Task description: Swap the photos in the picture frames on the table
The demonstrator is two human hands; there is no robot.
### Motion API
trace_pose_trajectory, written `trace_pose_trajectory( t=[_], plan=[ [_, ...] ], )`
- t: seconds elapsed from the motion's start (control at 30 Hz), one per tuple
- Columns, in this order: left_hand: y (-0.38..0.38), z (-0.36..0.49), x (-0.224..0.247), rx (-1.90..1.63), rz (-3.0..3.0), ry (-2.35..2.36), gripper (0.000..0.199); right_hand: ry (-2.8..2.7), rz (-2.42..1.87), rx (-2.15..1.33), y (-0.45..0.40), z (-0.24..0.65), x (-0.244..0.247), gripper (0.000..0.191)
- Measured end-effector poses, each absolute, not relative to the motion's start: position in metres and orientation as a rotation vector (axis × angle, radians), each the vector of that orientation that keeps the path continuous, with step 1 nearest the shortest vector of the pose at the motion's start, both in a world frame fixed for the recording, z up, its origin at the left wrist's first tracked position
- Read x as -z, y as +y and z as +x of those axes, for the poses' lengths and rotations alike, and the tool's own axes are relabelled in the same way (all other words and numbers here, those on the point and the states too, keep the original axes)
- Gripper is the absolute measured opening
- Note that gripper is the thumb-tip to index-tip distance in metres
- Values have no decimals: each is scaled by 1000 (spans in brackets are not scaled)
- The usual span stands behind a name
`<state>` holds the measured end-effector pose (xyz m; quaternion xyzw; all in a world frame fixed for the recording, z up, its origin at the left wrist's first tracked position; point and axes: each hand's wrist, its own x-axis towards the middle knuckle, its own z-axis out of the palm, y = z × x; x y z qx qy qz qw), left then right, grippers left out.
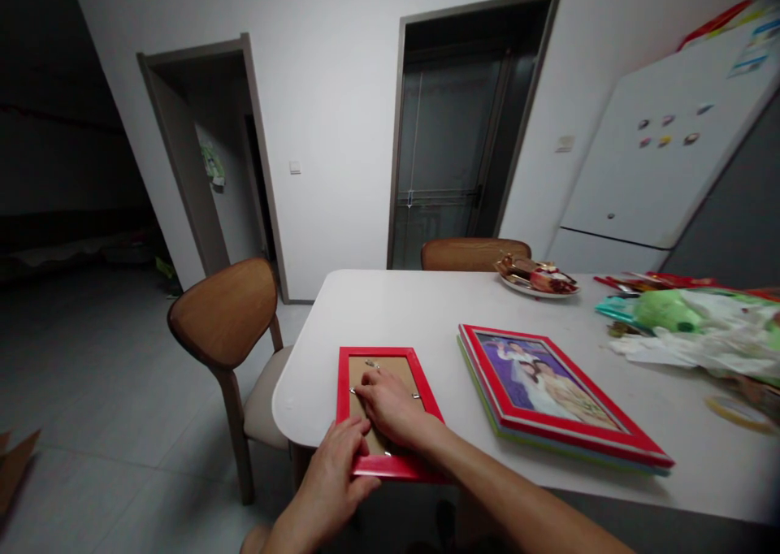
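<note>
A red picture frame (pixel 344 383) lies face down at the table's near edge, its brown backing board (pixel 359 365) showing. Small metal clips (pixel 417 396) sit along the inner edges, with a hanger (pixel 370 364) near the top of the board. My left hand (pixel 341 465) grips the frame's lower left corner, thumb by the front edge. Reaching across the board, my right hand (pixel 390 404) has its fingertips pinched together at the clip on the left side. To the right, a red-framed photo (pixel 542 375) tops a stack of frames.
Further back stands a plate (pixel 564 295) of wrapped items. Plastic bags (pixel 700 326) and a roll of tape (pixel 740 414) lie at the right. One wooden chair (pixel 228 318) is at the table's left, another chair (pixel 475 254) behind it. A fridge (pixel 664 156) stands at the back right.
</note>
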<state>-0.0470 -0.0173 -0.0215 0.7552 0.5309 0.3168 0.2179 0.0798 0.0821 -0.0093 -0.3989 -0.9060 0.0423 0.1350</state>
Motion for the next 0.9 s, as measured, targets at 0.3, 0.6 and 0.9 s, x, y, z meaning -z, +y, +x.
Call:
trace_pose_trajectory(
  t=[0.3,0.6,0.9],
  plan=[
    [-17,-49,26,-879,2056,1448,52,-2600,-1103,-239,86,80,13,17],
    [-23,-50,33,-833,2063,1465,59,-2126,-1490,-468,142,80,28,20],
    [-27,-41,21,-568,2290,1614,60,-1912,-1452,-549,144,91,15,22]
  ],
)
